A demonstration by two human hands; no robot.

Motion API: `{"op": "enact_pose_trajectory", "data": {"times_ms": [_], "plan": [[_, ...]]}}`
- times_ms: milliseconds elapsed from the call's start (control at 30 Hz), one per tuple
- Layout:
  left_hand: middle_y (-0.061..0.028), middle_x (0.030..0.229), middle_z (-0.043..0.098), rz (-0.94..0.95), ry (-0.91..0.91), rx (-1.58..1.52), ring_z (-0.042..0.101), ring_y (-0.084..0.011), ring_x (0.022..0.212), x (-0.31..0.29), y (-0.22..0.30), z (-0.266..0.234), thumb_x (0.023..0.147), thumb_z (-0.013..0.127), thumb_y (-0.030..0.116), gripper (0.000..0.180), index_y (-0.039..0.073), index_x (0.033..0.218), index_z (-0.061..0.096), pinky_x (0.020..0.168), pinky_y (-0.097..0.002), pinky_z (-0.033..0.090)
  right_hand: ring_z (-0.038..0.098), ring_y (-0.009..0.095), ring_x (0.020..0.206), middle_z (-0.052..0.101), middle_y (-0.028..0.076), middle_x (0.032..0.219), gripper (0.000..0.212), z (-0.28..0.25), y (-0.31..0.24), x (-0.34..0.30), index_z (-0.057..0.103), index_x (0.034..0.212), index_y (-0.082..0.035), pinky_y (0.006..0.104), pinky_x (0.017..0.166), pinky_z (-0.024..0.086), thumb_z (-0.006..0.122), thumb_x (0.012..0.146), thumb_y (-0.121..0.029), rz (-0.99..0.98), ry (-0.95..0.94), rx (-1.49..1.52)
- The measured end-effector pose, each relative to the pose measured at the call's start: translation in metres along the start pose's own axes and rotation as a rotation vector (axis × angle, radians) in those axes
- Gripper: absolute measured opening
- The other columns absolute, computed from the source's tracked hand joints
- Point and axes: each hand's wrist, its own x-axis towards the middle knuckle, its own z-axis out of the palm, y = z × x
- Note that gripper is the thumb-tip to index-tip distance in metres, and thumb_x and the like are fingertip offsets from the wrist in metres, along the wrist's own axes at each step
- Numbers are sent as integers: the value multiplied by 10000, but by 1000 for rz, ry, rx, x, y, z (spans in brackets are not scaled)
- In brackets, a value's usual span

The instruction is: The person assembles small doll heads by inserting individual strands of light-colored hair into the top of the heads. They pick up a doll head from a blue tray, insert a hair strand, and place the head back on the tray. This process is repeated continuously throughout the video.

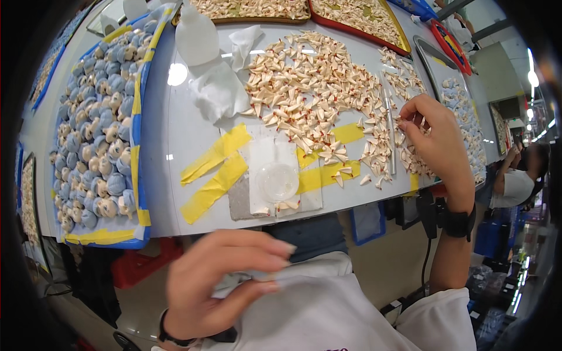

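Note:
My left hand [225, 281] is raised close in front of my shirt, thumb and fingers drawn together in a pinch. Whatever is between those fingertips is too small to make out. On the table's right side, my right hand [436, 134] is closed, thumb and index finger meeting at the edge of the loose pieces; what they grip cannot be made out. A large heap of small cream cone-shaped pieces with red tips [316, 82] spreads over the white table. Beside my right fingertips lies a thin metal rod [391, 137]. A small round clear dish [277, 182] sits near the front edge.
At left stands a blue tray [144, 175] filled with blue-and-cream doll heads. A white bottle [196, 38] and crumpled tissues [219, 90] are behind the dish. Yellow tape [215, 187] crosses the tabletop. Trays of similar pieces [357, 23] line the back. Another person [518, 181] sits far right.

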Motion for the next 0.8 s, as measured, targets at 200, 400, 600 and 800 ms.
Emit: {"op": "enact_pose_trajectory", "data": {"times_ms": [200, 400, 600, 800], "plan": [[-151, 918, 564, 1, -59, -18, 609, -235, 810, 3, -12, 19, 672, 714, 46, 239, -24, 879, 617, 694, -295, 501, 516, 208, 644, 542, 101, 718, 107, -3, -2, 2, 556, 786, -1, 296, 597, 413, 593, 706, -62, -26, -5, 6], [-116, 844, 618, -67, -24, -87, 610, -216, 818, 3, -7, 24, 640, 736, 67, 233, 3, 837, 631, 692, -285, 486, 503, 180, 630, 537, 81, 708, 114, 3, 0, 2, 573, 784, -6, 278, 586, 402, 612, 682, -42, -64, 13, 52], [-122, 850, 634, -52, -24, -59, 612, -223, 806, 5, -9, 27, 618, 737, 44, 234, 9, 823, 631, 689, -286, 483, 505, 187, 629, 538, 80, 705, 107, 1, 0, 5, 563, 765, -1, 289, 586, 403, 607, 672, -30, -84, -65, 102], [-154, 896, 592, -65, 2, -90, 607, -232, 805, 1, -14, 23, 622, 731, 35, 231, -3, 824, 626, 676, -310, 491, 534, 135, 650, 567, 65, 724, 78, -8, 1, -2, 544, 745, 9, 244, 614, 417, 585, 683, -15, -5, 86, 109]]}}
